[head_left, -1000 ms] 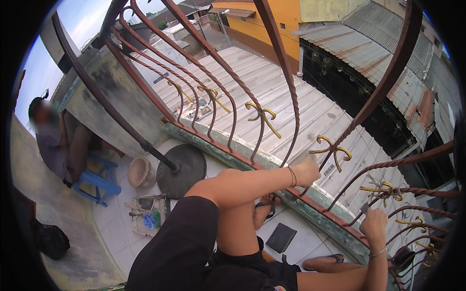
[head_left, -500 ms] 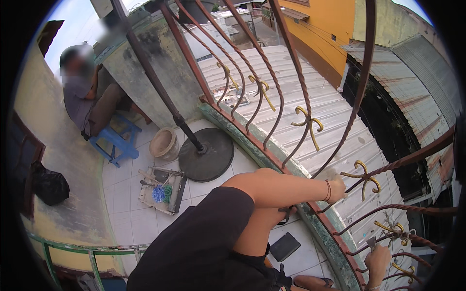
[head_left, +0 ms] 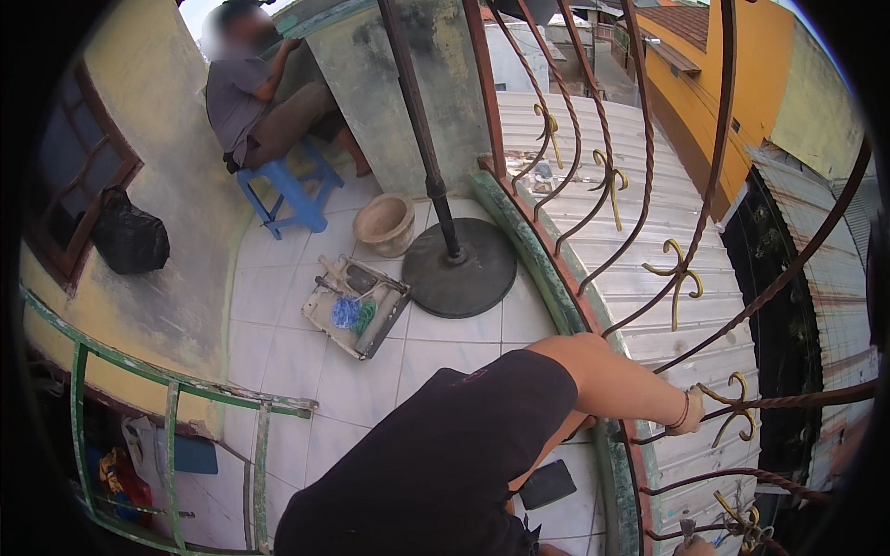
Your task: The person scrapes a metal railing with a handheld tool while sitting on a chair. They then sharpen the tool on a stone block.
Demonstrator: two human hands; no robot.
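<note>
My left hand (head_left: 687,413), with a thin band at its wrist, is closed round a twisted brown railing bar (head_left: 718,410) near a gold curled ornament (head_left: 739,408). At the lower right edge my right hand (head_left: 695,549) shows only in part. A small greyish flat-ended tool (head_left: 687,528) sticks up from its fingers; its exact kind is unclear. That hand is beside a lower railing bar and another gold ornament (head_left: 739,511). My black sleeve covers much of the lower middle.
A tool tray (head_left: 320,315) with blue and green string lies left of a round black pole base (head_left: 461,269) and a clay pot (head_left: 385,225). Beyond, a person sits on a blue stool (head_left: 292,192). A dark flat object (head_left: 548,485) lies on the tiles. Metal roofing (head_left: 649,232) stretches outside the railing.
My view has swung left, so the scene sits farther right. My left hand stays on the railing. My right hand with its tool is now mostly cut off by the lower edge.
</note>
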